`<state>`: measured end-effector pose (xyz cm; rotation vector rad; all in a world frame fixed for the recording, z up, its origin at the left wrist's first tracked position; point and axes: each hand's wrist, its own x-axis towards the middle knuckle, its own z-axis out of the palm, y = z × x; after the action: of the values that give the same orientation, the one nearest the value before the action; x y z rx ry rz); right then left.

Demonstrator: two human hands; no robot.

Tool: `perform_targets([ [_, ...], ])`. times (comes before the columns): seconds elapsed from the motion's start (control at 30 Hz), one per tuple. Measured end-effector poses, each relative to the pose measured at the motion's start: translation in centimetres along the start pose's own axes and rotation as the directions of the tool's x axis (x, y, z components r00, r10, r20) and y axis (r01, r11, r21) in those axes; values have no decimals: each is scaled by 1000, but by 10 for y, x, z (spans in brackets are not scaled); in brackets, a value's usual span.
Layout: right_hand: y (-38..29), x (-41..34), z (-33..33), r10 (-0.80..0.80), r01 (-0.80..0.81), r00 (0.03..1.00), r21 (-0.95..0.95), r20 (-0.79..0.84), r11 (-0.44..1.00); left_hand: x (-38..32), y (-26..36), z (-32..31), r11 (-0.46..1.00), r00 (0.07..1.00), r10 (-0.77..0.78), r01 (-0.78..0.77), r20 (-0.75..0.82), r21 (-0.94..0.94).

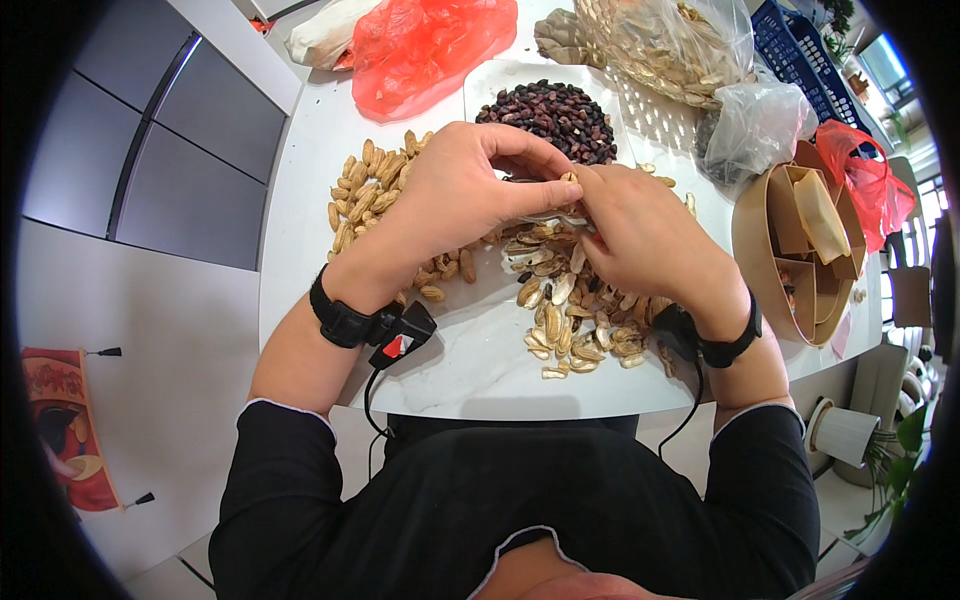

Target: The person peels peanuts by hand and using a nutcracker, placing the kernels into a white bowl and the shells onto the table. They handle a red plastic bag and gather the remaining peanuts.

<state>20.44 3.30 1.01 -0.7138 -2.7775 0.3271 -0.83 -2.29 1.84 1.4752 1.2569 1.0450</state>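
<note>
My left hand (480,176) pinches a small peanut in its shell (568,178) between thumb and forefinger. Meeting it from the other side, my right hand (649,221) has curled fingers at the same peanut; its fingertips are partly hidden. Below the hands shows a glossy edge of something I cannot identify. Whole unshelled peanuts (367,191) are heaped beside and under my left forearm. Split, emptied shells (555,322) spread below my right hand. Just beyond the hands, dark purple peanut kernels (555,116) are piled on a white tray (480,79).
A red plastic bag (431,56) lies at the back left. At the back right are a clear bag of shells (682,45), a blue plastic basket (806,64) and a crumpled clear bag (761,127). A tan divided box (757,247) stands at the right. Cables hang from both wrist straps.
</note>
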Motion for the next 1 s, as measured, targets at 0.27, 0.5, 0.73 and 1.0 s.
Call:
perform_targets([
  [0.27,1,-2,2,-42,43,998,5,-56,999,0,-1,-1,998,999,34,-33,-16,60],
  [0.5,-4,-1,-3,61,-62,997,9,55,998,0,1,0,995,999,43,-41,-23,91],
  [0.73,-3,0,-3,77,-78,993,14,93,997,1,-2,1,996,999,40,-38,-25,77],
  [1.0,2,1,1,77,-79,992,12,104,997,1,-1,0,992,998,49,-46,-27,114],
])
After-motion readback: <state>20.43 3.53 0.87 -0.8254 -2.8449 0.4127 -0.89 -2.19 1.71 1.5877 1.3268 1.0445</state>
